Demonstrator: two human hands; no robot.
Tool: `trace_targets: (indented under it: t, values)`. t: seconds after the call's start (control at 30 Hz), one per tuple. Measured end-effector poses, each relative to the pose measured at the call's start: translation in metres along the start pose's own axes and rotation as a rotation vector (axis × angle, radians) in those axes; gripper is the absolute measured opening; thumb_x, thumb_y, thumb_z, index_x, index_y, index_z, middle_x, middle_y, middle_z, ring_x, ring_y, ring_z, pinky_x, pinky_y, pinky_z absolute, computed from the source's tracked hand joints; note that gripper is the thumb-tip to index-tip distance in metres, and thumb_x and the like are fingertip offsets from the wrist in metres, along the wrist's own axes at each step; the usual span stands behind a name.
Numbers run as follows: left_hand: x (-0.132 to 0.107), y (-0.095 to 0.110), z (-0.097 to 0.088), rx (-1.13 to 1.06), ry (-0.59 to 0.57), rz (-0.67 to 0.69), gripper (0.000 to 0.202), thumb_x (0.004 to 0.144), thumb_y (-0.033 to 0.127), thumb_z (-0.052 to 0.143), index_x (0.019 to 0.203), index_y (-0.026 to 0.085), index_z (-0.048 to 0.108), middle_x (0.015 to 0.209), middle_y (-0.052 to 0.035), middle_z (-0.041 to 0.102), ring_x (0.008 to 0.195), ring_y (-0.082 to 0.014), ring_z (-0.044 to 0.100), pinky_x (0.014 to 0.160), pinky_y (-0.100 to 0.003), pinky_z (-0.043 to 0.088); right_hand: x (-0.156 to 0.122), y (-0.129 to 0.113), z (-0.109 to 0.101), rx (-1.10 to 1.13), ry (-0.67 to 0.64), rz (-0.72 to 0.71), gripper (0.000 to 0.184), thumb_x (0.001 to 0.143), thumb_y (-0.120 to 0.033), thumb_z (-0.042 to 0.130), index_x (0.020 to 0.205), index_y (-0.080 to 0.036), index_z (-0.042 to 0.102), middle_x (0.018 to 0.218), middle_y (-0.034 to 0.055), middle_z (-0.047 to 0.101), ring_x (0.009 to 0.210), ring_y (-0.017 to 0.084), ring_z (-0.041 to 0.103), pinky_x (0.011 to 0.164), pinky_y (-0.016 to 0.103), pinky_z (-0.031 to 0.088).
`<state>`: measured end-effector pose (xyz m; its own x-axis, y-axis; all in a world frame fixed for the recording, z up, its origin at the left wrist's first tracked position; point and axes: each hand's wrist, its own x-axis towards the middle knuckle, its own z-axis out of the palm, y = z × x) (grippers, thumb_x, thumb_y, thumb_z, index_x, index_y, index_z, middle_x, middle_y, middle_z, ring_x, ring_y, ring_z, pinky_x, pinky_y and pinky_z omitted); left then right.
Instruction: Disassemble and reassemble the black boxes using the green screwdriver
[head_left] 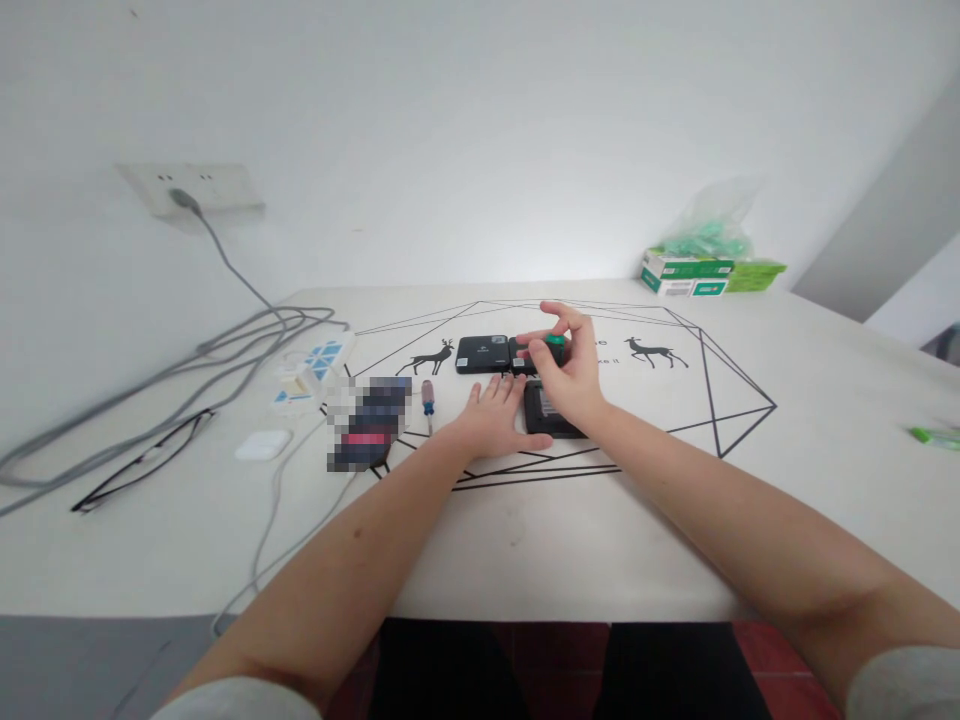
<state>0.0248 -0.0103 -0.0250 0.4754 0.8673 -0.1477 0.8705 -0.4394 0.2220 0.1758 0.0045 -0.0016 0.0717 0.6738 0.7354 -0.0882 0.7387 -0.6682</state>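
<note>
My left hand (pixel 499 415) lies palm down on the table with its fingers spread, its thumb by the near left edge of an open-looking black case (pixel 534 408) with a pale label inside. Above that case my right hand (pixel 574 370) is raised, fingers curled round a small green and dark object (pixel 555 341); its kind is mostly hidden. Behind the hands sit two flat black boxes, one on the left (pixel 482 354) in plain sight, the other (pixel 519 352) partly covered by my right hand. A small screwdriver (pixel 428 398) rests left of my left hand.
On the left are a blurred-out phone-like item (pixel 370 425), a power strip (pixel 319 365), grey cables (pixel 225 255), glasses (pixel 142 462) and a white earbud-type case (pixel 264 445). Green and white boxes (pixel 686 270) under a plastic bag (pixel 712 225) stand at back right.
</note>
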Motion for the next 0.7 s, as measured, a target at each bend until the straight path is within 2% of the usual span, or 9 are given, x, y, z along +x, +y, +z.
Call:
trace_targets:
  t: [0.1,0.17,0.23,0.3,0.4,0.53,0.7]
  values:
    - [0.0,0.0,-0.001,0.0,-0.011,-0.009,0.134,0.079,0.098,0.047,0.173,0.014,0.001,0.179,-0.0227,-0.001,0.167,-0.043,-0.003,0.13,-0.067,0.002,-0.001,0.0,0.002,0.01,0.005,0.09,0.041,0.091,-0.049,0.075,0.108,-0.03,0.044,0.147,0.0097,0.057,0.073,0.013,0.071,0.057,0.032,0.063]
    - [0.0,0.0,-0.001,0.0,-0.016,-0.009,0.133,0.079,0.098,0.048,0.173,0.014,0.003,0.179,-0.0227,0.001,0.166,-0.0435,-0.003,0.13,-0.067,0.003,-0.003,0.0,0.0,-0.017,0.013,0.107,0.044,0.087,-0.051,0.079,0.109,-0.03,0.048,0.137,0.0082,0.065,0.071,0.013,0.07,0.054,0.03,0.06]
    - [0.0,0.0,-0.002,0.004,-0.016,-0.01,0.131,0.081,0.097,0.047,0.173,0.013,0.005,0.179,-0.0225,0.002,0.167,-0.0432,-0.002,0.13,-0.068,0.004,-0.005,0.0,-0.002,-0.04,0.01,0.089,0.037,0.093,-0.055,0.073,0.111,-0.029,0.055,0.126,0.0069,0.071,0.073,0.015,0.071,0.06,0.031,0.061]
    - [0.0,0.001,-0.002,0.011,-0.017,-0.009,0.129,0.082,0.095,0.046,0.173,0.013,0.005,0.179,-0.0218,0.001,0.167,-0.0424,-0.002,0.13,-0.068,0.004,-0.006,-0.001,-0.004,-0.053,0.002,0.063,0.03,0.102,-0.057,0.058,0.112,-0.028,0.061,0.115,0.0058,0.074,0.075,0.016,0.071,0.066,0.034,0.062]
    - [0.0,0.002,-0.003,0.021,-0.028,-0.014,0.127,0.084,0.093,0.046,0.173,0.012,0.005,0.18,-0.021,0.001,0.167,-0.0412,-0.003,0.131,-0.067,0.004,-0.006,-0.001,-0.007,-0.106,0.038,0.0,0.031,0.107,-0.054,0.048,0.11,-0.028,0.065,0.104,0.0043,0.074,0.083,0.019,0.071,0.079,0.039,0.062]
    - [0.0,0.003,-0.004,0.022,-0.034,-0.026,0.129,0.083,0.093,0.048,0.173,0.012,0.005,0.179,-0.0219,0.0,0.167,-0.0411,-0.004,0.131,-0.065,0.003,-0.005,-0.001,-0.009,-0.232,0.103,-0.124,0.024,0.106,-0.048,0.053,0.109,-0.028,0.066,0.101,0.0048,0.069,0.096,0.022,0.066,0.09,0.042,0.055]
    - [0.0,0.002,-0.004,0.004,-0.034,-0.004,0.132,0.08,0.097,0.047,0.173,0.015,0.003,0.18,-0.0211,-0.001,0.167,-0.0435,-0.003,0.13,-0.069,0.003,-0.003,0.0,-0.006,-0.289,0.103,-0.107,0.022,0.095,-0.044,0.07,0.106,-0.027,0.06,0.098,0.0025,0.06,0.088,0.02,0.059,0.084,0.04,0.051]
